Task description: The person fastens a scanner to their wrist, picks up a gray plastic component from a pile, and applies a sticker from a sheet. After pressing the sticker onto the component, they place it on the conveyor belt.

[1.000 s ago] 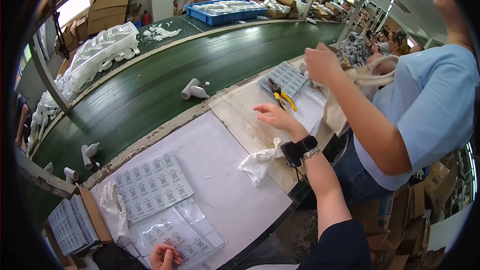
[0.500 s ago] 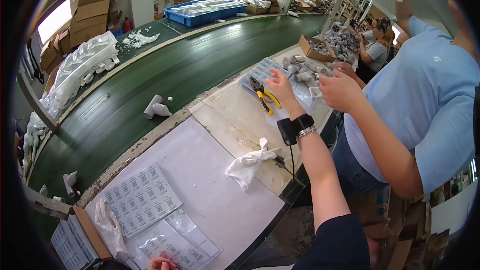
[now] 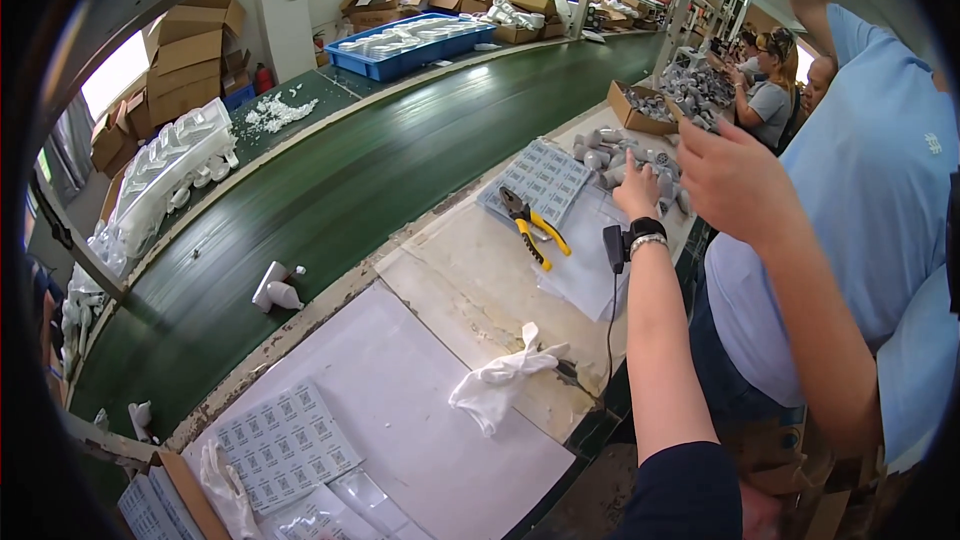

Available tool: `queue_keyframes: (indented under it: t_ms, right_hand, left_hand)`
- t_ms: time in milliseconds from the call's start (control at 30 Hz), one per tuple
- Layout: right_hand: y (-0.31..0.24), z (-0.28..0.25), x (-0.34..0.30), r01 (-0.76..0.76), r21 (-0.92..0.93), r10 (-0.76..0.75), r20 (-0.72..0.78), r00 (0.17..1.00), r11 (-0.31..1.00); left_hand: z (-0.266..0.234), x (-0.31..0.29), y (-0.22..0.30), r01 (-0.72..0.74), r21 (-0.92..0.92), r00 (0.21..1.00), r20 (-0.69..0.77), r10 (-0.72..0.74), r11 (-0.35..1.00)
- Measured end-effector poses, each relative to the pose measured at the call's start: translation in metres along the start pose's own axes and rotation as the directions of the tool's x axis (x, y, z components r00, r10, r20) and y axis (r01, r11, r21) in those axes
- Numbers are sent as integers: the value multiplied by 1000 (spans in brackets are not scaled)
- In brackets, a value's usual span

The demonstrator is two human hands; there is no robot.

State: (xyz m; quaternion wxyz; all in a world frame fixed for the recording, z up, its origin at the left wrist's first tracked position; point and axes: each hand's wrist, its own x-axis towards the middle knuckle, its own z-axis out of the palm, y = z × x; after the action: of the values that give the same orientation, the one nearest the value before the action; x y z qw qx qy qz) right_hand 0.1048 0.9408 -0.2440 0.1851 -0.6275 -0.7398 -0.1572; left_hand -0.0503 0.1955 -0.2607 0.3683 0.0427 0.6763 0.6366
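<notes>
My right hand [image 3: 637, 190] reaches out to the near edge of a pile of grey-white plastic fittings [image 3: 600, 145]. Its index finger is stretched out and the other fingers look partly curled, with nothing visibly held. A black wristband with a small box and cable sits on that wrist. Left of the hand, yellow-and-black pliers [image 3: 533, 227] lie partly on a sheet of printed labels [image 3: 548, 180]. My left hand is out of view. At the lower left lie another label sheet [image 3: 290, 447], clear plastic sleeves and a white glove [image 3: 226, 493].
A co-worker's hand [image 3: 735, 175] is raised close to my right hand. A green conveyor belt [image 3: 330, 185] runs along the table, carrying a few white fittings [image 3: 275, 287]. Another white glove [image 3: 500, 380] lies mid-table. A carton of fittings [image 3: 640, 112] stands beyond the pile.
My right hand has moved right and away from the pliers to the fittings. My left hand has dropped out of view at the bottom. The co-worker's hand has shifted right.
</notes>
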Motion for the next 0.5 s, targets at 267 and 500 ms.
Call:
queue_keyframes:
  t_ms: [267, 500]
  right_hand:
    - [31, 18, 24, 97, 60, -103, 116, 988, 994]
    - [36, 11, 36, 203, 126, -226, 209, 951, 971]
  left_hand:
    - [3, 2, 2, 41, 10, 999, -26, -40, 999]
    - [4, 7, 4, 73, -2, 996, -53, -73, 997]
